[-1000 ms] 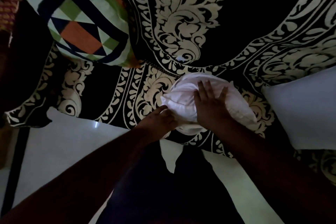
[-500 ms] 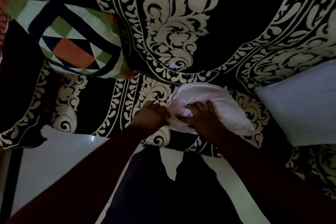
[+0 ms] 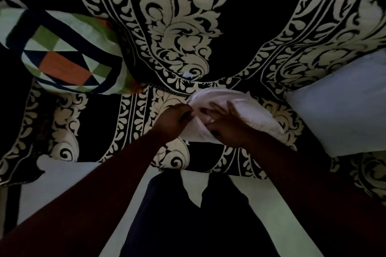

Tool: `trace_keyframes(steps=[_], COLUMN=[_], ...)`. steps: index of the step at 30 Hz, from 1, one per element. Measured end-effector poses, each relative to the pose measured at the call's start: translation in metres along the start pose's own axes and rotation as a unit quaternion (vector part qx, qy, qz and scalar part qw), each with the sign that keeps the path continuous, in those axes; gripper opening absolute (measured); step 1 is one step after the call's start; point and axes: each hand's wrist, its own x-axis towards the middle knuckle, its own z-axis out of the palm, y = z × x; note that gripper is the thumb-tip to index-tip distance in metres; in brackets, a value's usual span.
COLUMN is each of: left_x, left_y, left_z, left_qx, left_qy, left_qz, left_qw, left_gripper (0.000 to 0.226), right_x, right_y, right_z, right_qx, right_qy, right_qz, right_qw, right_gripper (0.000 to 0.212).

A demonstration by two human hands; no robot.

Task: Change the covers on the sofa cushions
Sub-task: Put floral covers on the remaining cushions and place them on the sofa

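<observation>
White cushion (image 3: 248, 119) sits on the front part of the sofa seat (image 3: 240, 16), which is draped in a black-and-cream scroll-print throw, right in front of the person. Left hand (image 3: 174, 122) pinches a fold of its white fabric at the near-left corner, fingers curled. Right hand (image 3: 226, 126) lies on top just beside it, thumb tucked under the fabric edge and gripping it, fingers spread over the cloth. Can't tell if the white layer is a cover or a bare insert; dim light.

Progress, judged: early to middle. Patterned cushion (image 3: 66, 54) in green, orange and navy lies at the left of the seat, covered. A second pale cushion (image 3: 342, 106) lies at right, plain. The one in hand looks mid-handling; at least this one and likely the right one are still to do.

Room: the white cushion lies close to the seat's front edge, so a pull toward the person could drag it off onto the pale floor (image 3: 62, 183). Open seat lies between the patterned cushion and the hands; the pale cushion is near on the right.
</observation>
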Motion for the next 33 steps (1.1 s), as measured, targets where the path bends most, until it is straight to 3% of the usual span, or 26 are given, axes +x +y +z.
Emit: trace_keyframes(steps=[4,9,12,14,16,18,20,22,25,28,30,33], left_x=[0.024,0.049,0.051,0.052,0.051,0.053,0.055,0.056,0.056,0.064,0.07,0.079], left_y=[0.004,0.01,0.016,0.025,0.035,0.051,0.062,0.064,0.059,0.062,0.07,0.074], left_z=[0.002,-0.001,-0.005,-0.005,-0.002,0.007,0.026,0.044,0.053,0.048,0.045,0.045], left_qx=[-0.064,0.09,0.165,0.243,0.277,0.281,0.336,0.37,0.334,0.308,0.322,0.304], left_qy=[0.031,-0.029,-0.018,0.029,0.079,0.032,-0.048,-0.071,-0.006,0.036,0.061,0.034], left_qz=[-0.143,-0.167,-0.169,-0.123,-0.019,0.116,0.208,0.204,0.163,0.164,0.16,0.167], left_qw=[0.987,0.981,0.971,0.962,0.957,0.952,0.918,0.904,0.928,0.937,0.931,0.937], left_gripper=[0.029,0.039,0.047,0.046,0.051,0.077,0.093,0.087,0.066,0.04,0.018,0.01], right_x=[-0.02,-0.049,-0.057,-0.058,-0.056,-0.053,-0.052,-0.058,-0.07,-0.074,-0.065,-0.05], right_y=[0.004,-0.019,-0.012,-0.001,0.01,0.018,0.024,0.037,0.059,0.063,0.051,0.032], right_z=[0.003,0.038,0.048,0.047,0.045,0.037,0.029,0.023,0.021,0.026,0.028,0.04], right_qx=[0.082,-0.086,-0.081,-0.027,0.072,0.211,0.261,0.19,0.113,0.175,0.177,0.128], right_qy=[0.145,0.204,0.241,0.244,0.24,0.218,0.184,0.135,0.024,0.068,0.066,0.072], right_qz=[0.07,0.197,0.222,0.243,0.244,0.226,0.217,0.223,0.197,0.181,0.223,0.298], right_qw=[0.984,0.955,0.941,0.938,0.937,0.925,0.923,0.946,0.974,0.965,0.956,0.943], right_gripper=[0.047,0.042,0.04,0.036,0.029,0.024,0.024,0.032,0.043,0.065,0.081,0.07])
